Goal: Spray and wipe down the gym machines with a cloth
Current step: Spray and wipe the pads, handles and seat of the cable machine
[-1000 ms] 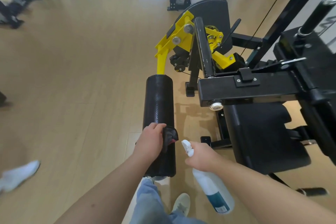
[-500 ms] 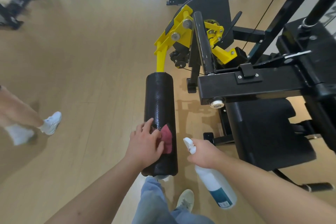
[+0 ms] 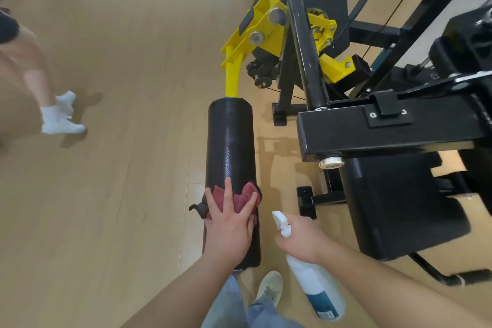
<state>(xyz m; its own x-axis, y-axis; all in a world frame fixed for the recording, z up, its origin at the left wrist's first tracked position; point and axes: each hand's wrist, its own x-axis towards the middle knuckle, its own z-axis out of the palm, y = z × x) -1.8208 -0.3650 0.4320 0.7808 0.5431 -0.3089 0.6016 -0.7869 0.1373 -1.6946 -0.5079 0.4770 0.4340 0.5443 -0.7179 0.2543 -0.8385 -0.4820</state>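
A black foam roller pad point(image 3: 229, 141) on a yellow arm point(image 3: 234, 72) juts toward me from the black gym machine point(image 3: 386, 128). My left hand point(image 3: 229, 224) presses a dark red cloth point(image 3: 246, 196) flat onto the near part of the pad, fingers spread over it. My right hand point(image 3: 300, 239) grips a white spray bottle point(image 3: 316, 287) by its neck, just right of the pad; the nozzle points up and left and the body hangs down.
The machine's black seat point(image 3: 399, 208) and frame fill the right side. Another person's legs in white socks point(image 3: 60, 114) stand on the wooden floor at the left. My own shoe point(image 3: 269, 287) is below the pad. More equipment stands at the far top.
My left hand has slid with the cloth from the pad's left side onto its top, and more red cloth shows. The other person has stepped further into view on the left.
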